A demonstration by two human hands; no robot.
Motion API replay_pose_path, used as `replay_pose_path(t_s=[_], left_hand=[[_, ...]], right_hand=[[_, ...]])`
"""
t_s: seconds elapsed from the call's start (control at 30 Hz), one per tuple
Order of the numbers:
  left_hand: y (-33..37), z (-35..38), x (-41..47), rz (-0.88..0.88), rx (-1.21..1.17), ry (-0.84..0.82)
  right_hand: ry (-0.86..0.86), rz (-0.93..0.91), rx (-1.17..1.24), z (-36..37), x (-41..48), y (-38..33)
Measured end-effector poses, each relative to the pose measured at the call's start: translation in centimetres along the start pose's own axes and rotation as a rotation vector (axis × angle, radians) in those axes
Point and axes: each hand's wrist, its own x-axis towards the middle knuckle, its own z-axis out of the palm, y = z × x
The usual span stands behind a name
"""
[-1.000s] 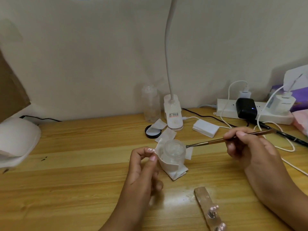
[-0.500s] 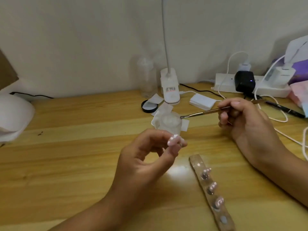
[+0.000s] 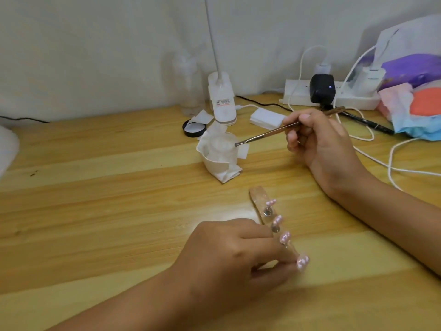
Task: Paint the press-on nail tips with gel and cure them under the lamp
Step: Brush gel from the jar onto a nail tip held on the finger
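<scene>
A clear holder strip [image 3: 258, 198] lies on the wooden desk with pink nail tips [image 3: 277, 220] standing on small pegs along it. My left hand [image 3: 229, 254] reaches over its near end and pinches one pink nail tip [image 3: 302, 262] between thumb and fingertips. Farther back, my right hand [image 3: 319, 142] grips a thin metal-handled gel brush [image 3: 267, 133]. The brush tip rests at the rim of a small clear gel jar [image 3: 220, 149], which sits wrapped in white paper. The curing lamp [image 3: 7, 149] shows only as a white edge at the far left.
A white clip desk lamp [image 3: 222, 99] and a clear bottle [image 3: 188, 87] stand at the back, with a black lid [image 3: 193, 129] and white pads [image 3: 266, 118] nearby. A power strip [image 3: 334, 99], cables, a pen [image 3: 367, 121] and coloured bags [image 3: 415, 103] crowd the right.
My left hand left the jar, came toward me with a pink nail tip and now holds it at the strip's near end. The right hand and brush stayed by the jar.
</scene>
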Motion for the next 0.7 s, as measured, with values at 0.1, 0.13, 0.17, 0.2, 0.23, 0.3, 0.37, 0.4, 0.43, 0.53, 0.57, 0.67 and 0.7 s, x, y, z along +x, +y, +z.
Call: replay_pose_path(t_s=[0.1, 0.13, 0.17, 0.2, 0.23, 0.3, 0.37, 0.4, 0.43, 0.53, 0.57, 0.67, 0.7], left_hand=[[-0.7, -0.1, -0.3, -0.017, -0.004, -0.029], [-0.9, -0.2, -0.4, -0.028, -0.011, -0.050], [-1.1, -0.4, -0.5, -0.044, -0.016, -0.071], [-1.2, -0.6, -0.6, -0.066, -0.018, -0.084], [-1.4, -0.9, -0.6, -0.100, -0.015, -0.090], [-1.8, -1.4, -0.3, -0.218, -0.011, -0.078], [-2.3, -1.7, 0.3, -0.339, -0.029, -0.042], [-2.5, -1.7, 0.5, -0.389, -0.067, -0.031], [-2.6, -1.7, 0.8, -0.434, -0.125, -0.026], [-2.5, -1.3, 1.3, -0.492, -0.244, -0.063], [-2.5, -1.2, 1.5, -0.484, -0.236, -0.081], [-2.6, -1.1, 1.9, -0.477, -0.188, -0.113], [-2.7, -1.2, 2.1, -0.486, -0.184, -0.117]], right_hand=[[0.011, -0.003, -0.004, 0.0, 0.0, 0.1], [0.016, -0.004, -0.004, -0.1, 0.0, 0.2], [0.021, -0.005, -0.001, -0.1, 0.0, 0.2], [0.025, -0.007, 0.003, -0.1, 0.0, 0.2], [0.027, -0.008, 0.009, -0.1, 0.0, 0.1], [0.033, -0.007, 0.020, 0.0, -0.1, -0.1], [0.038, -0.010, 0.030, 0.0, -0.1, -0.1], [0.042, -0.012, 0.035, 0.0, -0.1, -0.1], [0.048, -0.015, 0.036, -0.1, -0.1, 0.0], [0.060, -0.032, 0.016, -0.4, 0.0, 0.3], [0.056, -0.036, 0.011, -0.5, 0.0, 0.4], [0.017, -0.025, -0.018, -0.5, 0.2, 0.5], [0.005, -0.018, -0.030, -0.5, 0.2, 0.6]])
